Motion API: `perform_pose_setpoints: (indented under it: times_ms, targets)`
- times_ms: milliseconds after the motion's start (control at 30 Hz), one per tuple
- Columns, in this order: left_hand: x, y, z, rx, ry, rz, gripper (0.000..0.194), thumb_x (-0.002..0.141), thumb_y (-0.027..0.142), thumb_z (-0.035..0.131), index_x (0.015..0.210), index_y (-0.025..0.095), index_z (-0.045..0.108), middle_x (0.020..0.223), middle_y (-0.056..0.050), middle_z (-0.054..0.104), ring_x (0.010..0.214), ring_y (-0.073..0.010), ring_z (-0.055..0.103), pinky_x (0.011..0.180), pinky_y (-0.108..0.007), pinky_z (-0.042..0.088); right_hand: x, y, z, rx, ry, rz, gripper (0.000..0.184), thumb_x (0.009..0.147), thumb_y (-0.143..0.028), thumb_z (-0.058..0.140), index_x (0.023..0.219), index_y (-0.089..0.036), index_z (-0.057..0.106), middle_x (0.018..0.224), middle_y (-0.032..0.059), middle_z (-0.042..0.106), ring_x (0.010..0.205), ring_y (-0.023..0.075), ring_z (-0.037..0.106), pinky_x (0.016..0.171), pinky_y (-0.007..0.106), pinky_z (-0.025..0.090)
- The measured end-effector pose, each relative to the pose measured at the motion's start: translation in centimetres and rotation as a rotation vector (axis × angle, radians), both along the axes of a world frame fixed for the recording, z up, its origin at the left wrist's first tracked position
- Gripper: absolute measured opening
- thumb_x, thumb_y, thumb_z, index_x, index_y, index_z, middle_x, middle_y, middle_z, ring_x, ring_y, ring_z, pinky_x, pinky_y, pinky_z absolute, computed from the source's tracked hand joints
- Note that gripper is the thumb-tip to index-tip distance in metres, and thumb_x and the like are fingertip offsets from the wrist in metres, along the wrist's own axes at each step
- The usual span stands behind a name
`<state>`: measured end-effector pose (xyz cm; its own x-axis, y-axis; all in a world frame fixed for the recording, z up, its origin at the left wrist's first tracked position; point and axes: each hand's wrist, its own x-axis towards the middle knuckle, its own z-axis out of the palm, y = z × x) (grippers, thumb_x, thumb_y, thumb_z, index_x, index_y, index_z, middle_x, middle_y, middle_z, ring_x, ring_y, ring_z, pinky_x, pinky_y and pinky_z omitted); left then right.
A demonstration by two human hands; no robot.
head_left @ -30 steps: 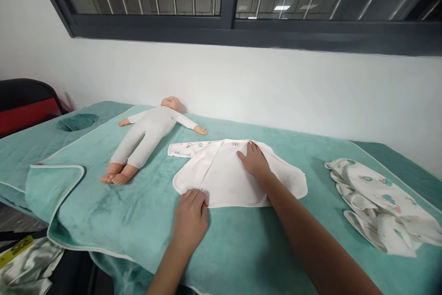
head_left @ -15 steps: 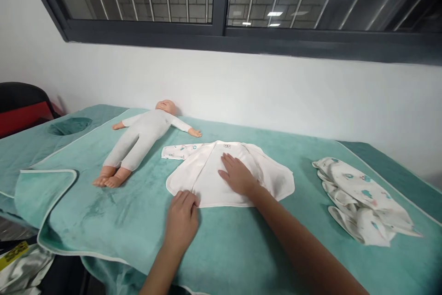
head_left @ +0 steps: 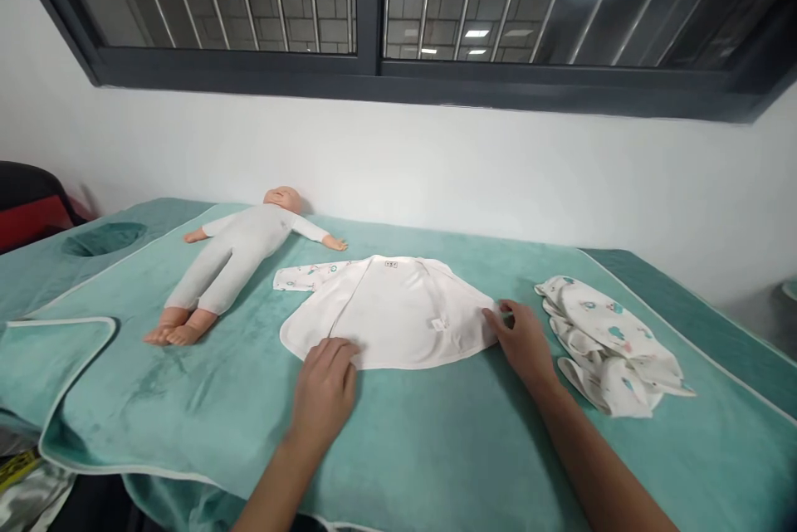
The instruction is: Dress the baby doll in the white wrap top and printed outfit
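Observation:
A white baby garment lies spread flat on the teal towel, one patterned sleeve sticking out to the left. My left hand rests flat on the garment's near left hem, fingers stretched out. My right hand is at the garment's right edge, its fingertips pinching the fabric there. A baby doll in a pale bodysuit lies on its back to the left of the garment, head toward the wall.
A crumpled patterned cloth lies to the right of my right hand. A white wall and dark-framed window stand behind the table. The towel's corner is folded over at the left. A red and black chair is at far left.
My right hand slid from the garment's middle out to its right edge and now grips the fabric. My left hand stayed at the near hem. The camera view shifted right.

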<state>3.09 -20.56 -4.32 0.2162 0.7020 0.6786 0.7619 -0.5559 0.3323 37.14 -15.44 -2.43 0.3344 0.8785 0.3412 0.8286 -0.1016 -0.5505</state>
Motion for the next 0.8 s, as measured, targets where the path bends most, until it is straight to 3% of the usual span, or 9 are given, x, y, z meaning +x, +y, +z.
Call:
perform_pose_setpoints:
  times_ms: [67, 167, 267, 333, 400, 500, 633, 733, 800]
  targets:
    - [2.1, 0.1, 0.5, -0.039, 0.008, -0.06, 0.027, 0.089, 0.006, 0.042, 0.107, 0.019, 0.057, 0.097, -0.005, 0.064, 0.094, -0.0202, 0.055, 0.084, -0.036, 0.045, -0.2, 0.3, 0.5, -0.085, 0.137, 0.024, 0.046, 0.081, -0.054, 0.054, 0.105, -0.016, 0.066, 0.1, 0.0105, 0.069, 0.091, 0.0258, 0.063, 0.085, 0.04, 0.046]
    - [6.4, 0.4, 1.3, -0.178, 0.046, -0.163, 0.031, 0.092, 0.024, 0.05, 0.123, 0.021, 0.051, 0.114, -0.008, 0.063, 0.105, -0.0229, 0.055, 0.09, -0.04, 0.045, -1.8, -0.3, 1.7, -0.038, 0.345, 0.113, 0.04, 0.078, -0.053, 0.058, 0.098, -0.019, 0.066, 0.094, 0.0053, 0.069, 0.086, 0.0213, 0.062, 0.079, 0.032, 0.045]
    - [10.8, 1.0, 2.2, -0.298, 0.103, -0.241, 0.063, 0.082, 0.043, 0.066, 0.137, 0.023, 0.041, 0.13, -0.01, 0.056, 0.115, -0.027, 0.051, 0.095, -0.043, 0.042, -3.0, -1.1, 2.8, -0.024, 0.603, 0.231, 0.04, 0.078, -0.056, 0.059, 0.092, -0.019, 0.065, 0.083, 0.002, 0.066, 0.072, 0.0165, 0.057, 0.064, 0.026, 0.042]
    - [13.2, 1.6, 2.5, -0.345, 0.131, -0.213, 0.067, 0.077, 0.048, 0.07, 0.134, 0.022, 0.045, 0.125, -0.011, 0.058, 0.111, -0.0291, 0.052, 0.094, -0.046, 0.041, -3.2, -1.1, 3.0, -0.08, 0.685, 0.332, 0.042, 0.08, -0.058, 0.056, 0.087, -0.018, 0.064, 0.076, 0.0013, 0.062, 0.065, 0.0146, 0.053, 0.057, 0.024, 0.04]
    - [14.8, 2.4, 2.7, -0.378, 0.137, -0.16, 0.06, 0.076, 0.05, 0.07, 0.125, 0.019, 0.054, 0.117, -0.012, 0.06, 0.107, -0.0304, 0.053, 0.092, -0.047, 0.04, -2.8, -0.7, 2.6, -0.086, 0.616, 0.33, 0.042, 0.083, -0.058, 0.052, 0.087, -0.018, 0.064, 0.076, 0.0027, 0.062, 0.068, 0.0156, 0.054, 0.06, 0.025, 0.043]
    - [15.5, 3.4, 2.7, -0.437, 0.046, -0.1, 0.057, 0.077, 0.056, 0.066, 0.118, 0.017, 0.058, 0.112, -0.012, 0.062, 0.106, -0.0317, 0.053, 0.091, -0.047, 0.039, -2.1, 0.4, 1.6, -0.026, 0.411, 0.286, 0.039, 0.079, -0.051, 0.058, 0.101, -0.019, 0.064, 0.098, 0.0072, 0.065, 0.085, 0.0197, 0.059, 0.076, 0.032, 0.049]
    - [14.8, 4.1, 3.0, -0.527, -0.188, -0.161, 0.043, 0.089, 0.052, 0.052, 0.12, 0.024, 0.059, 0.115, -0.008, 0.063, 0.107, -0.0272, 0.056, 0.088, -0.039, 0.041, -2.4, 1.0, 0.9, -0.158, 0.36, 0.512, 0.044, 0.082, -0.047, 0.058, 0.117, -0.02, 0.059, 0.107, 0.0074, 0.066, 0.097, 0.022, 0.06, 0.091, 0.038, 0.047]
    - [14.3, 4.0, 3.3, -0.528, -0.264, -0.206, 0.037, 0.096, 0.046, 0.04, 0.12, 0.026, 0.059, 0.115, -0.007, 0.066, 0.107, -0.026, 0.058, 0.089, -0.037, 0.04, -3.1, 0.9, 1.4, -0.202, 0.487, 0.619, 0.051, 0.086, -0.052, 0.052, 0.125, -0.018, 0.053, 0.105, 0.0071, 0.066, 0.094, 0.0206, 0.062, 0.085, 0.035, 0.05]
    - [14.2, 4.0, 3.2, -0.533, -0.275, -0.204, 0.037, 0.097, 0.043, 0.035, 0.117, 0.023, 0.06, 0.111, -0.008, 0.067, 0.104, -0.0257, 0.059, 0.089, -0.037, 0.041, -3.4, 1.2, 1.8, -0.233, 0.496, 0.603, 0.055, 0.083, -0.052, 0.057, 0.127, -0.017, 0.052, 0.092, 0.0037, 0.066, 0.082, 0.0182, 0.061, 0.074, 0.031, 0.051]
